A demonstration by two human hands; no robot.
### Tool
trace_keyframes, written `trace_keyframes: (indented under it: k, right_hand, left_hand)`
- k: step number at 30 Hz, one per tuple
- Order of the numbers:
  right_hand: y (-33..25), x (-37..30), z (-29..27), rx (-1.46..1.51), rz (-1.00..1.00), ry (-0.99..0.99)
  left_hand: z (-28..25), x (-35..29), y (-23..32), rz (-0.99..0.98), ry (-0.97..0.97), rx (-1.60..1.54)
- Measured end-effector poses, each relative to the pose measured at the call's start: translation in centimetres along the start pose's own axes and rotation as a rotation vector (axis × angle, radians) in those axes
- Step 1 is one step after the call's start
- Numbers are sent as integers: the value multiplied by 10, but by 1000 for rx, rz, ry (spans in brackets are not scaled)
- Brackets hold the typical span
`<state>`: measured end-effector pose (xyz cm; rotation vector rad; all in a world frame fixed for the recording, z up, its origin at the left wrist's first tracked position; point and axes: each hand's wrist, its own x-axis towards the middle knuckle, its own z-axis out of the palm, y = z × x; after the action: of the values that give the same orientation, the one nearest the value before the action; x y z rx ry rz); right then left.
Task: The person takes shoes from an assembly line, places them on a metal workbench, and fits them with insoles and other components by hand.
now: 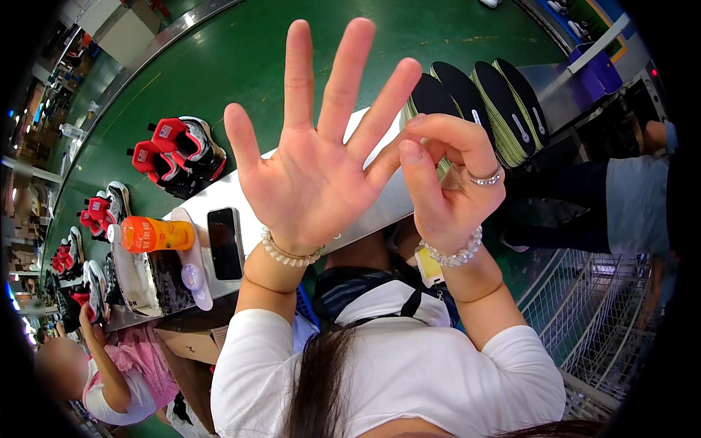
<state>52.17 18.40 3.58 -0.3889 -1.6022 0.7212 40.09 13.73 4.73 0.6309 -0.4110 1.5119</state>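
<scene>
My left hand (310, 175) is raised, palm toward me, its fingers spread and nothing in it. Its rightmost digit reaches to my right hand (456, 186), where the bent thumb and forefinger close around the tip. The right hand wears a ring, and a beaded bracelet circles each wrist. Below and left of the left hand, a black phone (224, 244) lies on the white tabletop (244, 197). Beside it lies an orange bottle (157, 235) with a white cap. Stacks of black-topped insoles (504, 109) stand beyond my right hand.
Black-and-red shoes (179, 157) stand on the green surface (241, 73), with more pairs farther left. A white handheld object (193, 274) lies by the phone. A person in pink (139, 365) sits at lower left; another person's apron (639, 204) shows at right, above a wire cart (584, 314).
</scene>
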Motion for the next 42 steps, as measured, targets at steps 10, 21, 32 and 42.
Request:
trace_keyframes:
  k: [10, 21, 32, 42]
  right_hand:
    - [-16, 19, 9, -315, -88, -230]
    - [-9, 16, 14, -207, 201, -239]
    - [-5, 4, -4, 134, 208, -198]
    - [0, -9, -12, 383, 488, -217]
  left_hand:
    - [-6, 5, -13, 88, 195, 421]
    - [-32, 3, -14, 40, 106, 748]
    - [-41, -4, -4, 101, 237, 206]
    - [-20, -8, -6, 66, 261, 175]
